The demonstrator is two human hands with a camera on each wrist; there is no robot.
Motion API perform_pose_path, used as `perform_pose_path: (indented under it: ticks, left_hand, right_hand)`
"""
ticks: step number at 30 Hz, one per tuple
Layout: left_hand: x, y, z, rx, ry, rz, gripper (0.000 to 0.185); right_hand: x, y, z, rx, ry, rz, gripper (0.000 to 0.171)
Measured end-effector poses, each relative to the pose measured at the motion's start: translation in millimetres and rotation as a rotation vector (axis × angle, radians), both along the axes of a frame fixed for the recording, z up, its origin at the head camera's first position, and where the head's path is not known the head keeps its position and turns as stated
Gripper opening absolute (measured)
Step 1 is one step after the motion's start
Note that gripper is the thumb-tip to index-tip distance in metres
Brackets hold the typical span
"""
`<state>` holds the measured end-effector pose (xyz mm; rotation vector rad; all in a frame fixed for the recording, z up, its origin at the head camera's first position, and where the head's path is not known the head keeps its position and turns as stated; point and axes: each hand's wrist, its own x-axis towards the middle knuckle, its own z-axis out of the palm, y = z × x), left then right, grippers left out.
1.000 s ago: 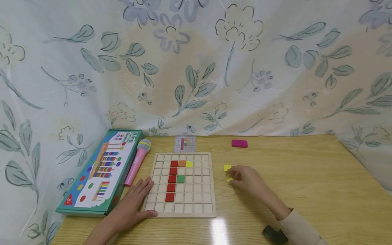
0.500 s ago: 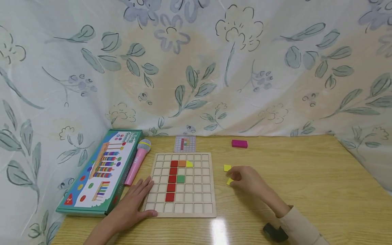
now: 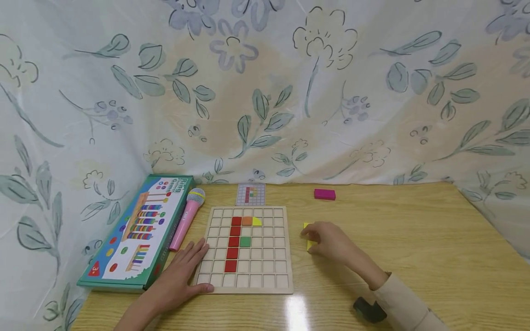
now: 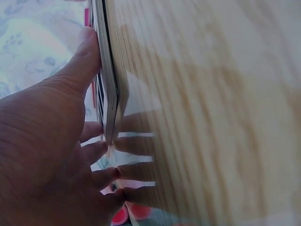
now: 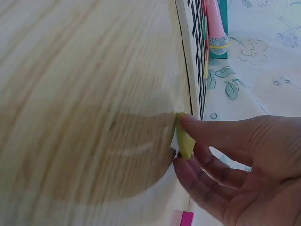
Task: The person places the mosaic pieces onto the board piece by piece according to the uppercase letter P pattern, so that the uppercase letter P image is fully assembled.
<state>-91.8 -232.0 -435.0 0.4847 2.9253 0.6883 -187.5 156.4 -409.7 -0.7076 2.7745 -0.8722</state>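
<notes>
Pale wood makes up the square gridded puzzle board (image 3: 244,248), which lies on the glossy yellow-grained wooden table (image 3: 414,248). Seen from the head camera, a column of red square tiles (image 3: 233,242) fills part of that board, with an orange tile (image 3: 246,220), a yellow quarter-round tile (image 3: 256,221) and a green tile (image 3: 245,241) beside the column. The left hand (image 3: 182,276) lies flat on the board's near-left corner, fingers straight and slightly spread. Right of the board, the right hand (image 3: 329,241) pinches a small yellow flat piece (image 3: 309,244) down at the tabletop; another yellow piece (image 3: 306,225) shows just behind its fingers. Left of the board rest a pink plastic toy microphone (image 3: 186,218) and a teal cardboard game box (image 3: 138,232); behind the board lie a small pattern card (image 3: 250,194) and a magenta rectangular block (image 3: 324,194).

Left wrist view — the left hand (image 4: 56,155) presses on the board's thin layered edge (image 4: 109,94), thumb along it.

Right wrist view — thumb and fingertips (image 5: 197,125) nip the yellow piece (image 5: 184,140), tilted on edge on the table, just beside the board.
</notes>
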Motion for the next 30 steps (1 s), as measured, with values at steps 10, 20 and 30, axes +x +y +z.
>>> perform_pose_path:
  ticks: [10,20,30]
  left_hand:
    - [-0.2,0.4,0.4,0.000,0.019,-0.008,0.097]
    - [0.3,-0.5,0.9,-0.003,0.018,-0.006,0.097]
    - [0.8,-0.1,1.5,0.002,-0.011,0.005,0.098]
  right_hand:
    - [-10.1,-10.2,6.6,-0.065,0.036,0.158,0.028]
    - [-24.8,-66.6,12.4,-0.103,-0.028,0.249,0.028]
    - [-35.6,-106.8,2.8,-0.189,-0.138,0.311,0.026]
